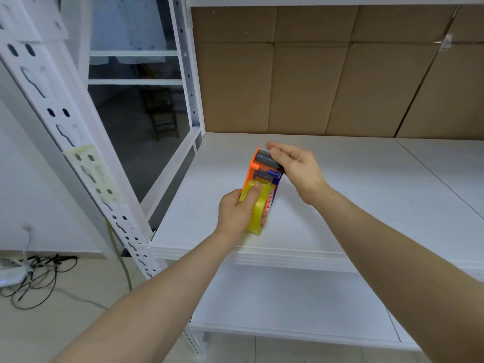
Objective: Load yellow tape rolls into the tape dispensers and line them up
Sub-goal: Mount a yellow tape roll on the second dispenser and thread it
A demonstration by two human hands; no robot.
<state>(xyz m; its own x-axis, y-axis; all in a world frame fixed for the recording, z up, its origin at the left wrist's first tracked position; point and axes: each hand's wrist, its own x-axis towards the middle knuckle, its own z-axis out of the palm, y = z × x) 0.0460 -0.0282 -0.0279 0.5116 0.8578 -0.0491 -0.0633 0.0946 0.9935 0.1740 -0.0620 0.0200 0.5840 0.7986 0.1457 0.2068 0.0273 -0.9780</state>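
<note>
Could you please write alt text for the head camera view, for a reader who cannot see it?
Two bare hands hold an orange tape dispenser over a white shelf: the left hand grips the yellow tape roll at its near end, the right hand pinches the far end by the grey roller. Brown cardboard lines the back of the shelf.

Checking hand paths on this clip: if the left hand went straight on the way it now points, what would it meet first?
Likely the right hand at the dispenser's far end; the left hand points along it, gripping the yellow tape roll. Depth is unclear.

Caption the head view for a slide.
Left hand grips the yellow tape roll on an orange tape dispenser; right hand pinches its front roller end.
</note>
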